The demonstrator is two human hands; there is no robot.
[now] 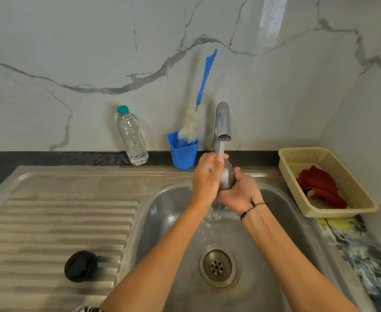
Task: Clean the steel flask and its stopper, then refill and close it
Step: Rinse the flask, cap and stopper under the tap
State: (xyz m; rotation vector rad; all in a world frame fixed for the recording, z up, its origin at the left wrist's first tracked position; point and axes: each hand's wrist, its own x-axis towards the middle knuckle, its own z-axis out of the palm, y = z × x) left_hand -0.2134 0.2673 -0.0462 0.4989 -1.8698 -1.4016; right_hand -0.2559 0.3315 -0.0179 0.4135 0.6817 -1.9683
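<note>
The steel flask (226, 176) is held over the sink basin (275, 233), right under the tap (223, 122), and running water falls onto it. My left hand (206, 176) wraps round its left side and top. My right hand (239, 192) cups it from below and the right. Most of the flask is hidden by my fingers. Water runs off it down toward the drain (217, 266). The black stopper (80, 266) lies on the ribbed draining board (50, 221) at the left, away from both hands.
A clear water bottle (132, 136) with a teal cap stands at the wall. Beside it a blue cup (183, 152) holds a blue-handled bottle brush (190, 126). A beige basket (329, 183) with a red cloth (320, 185) sits at the right.
</note>
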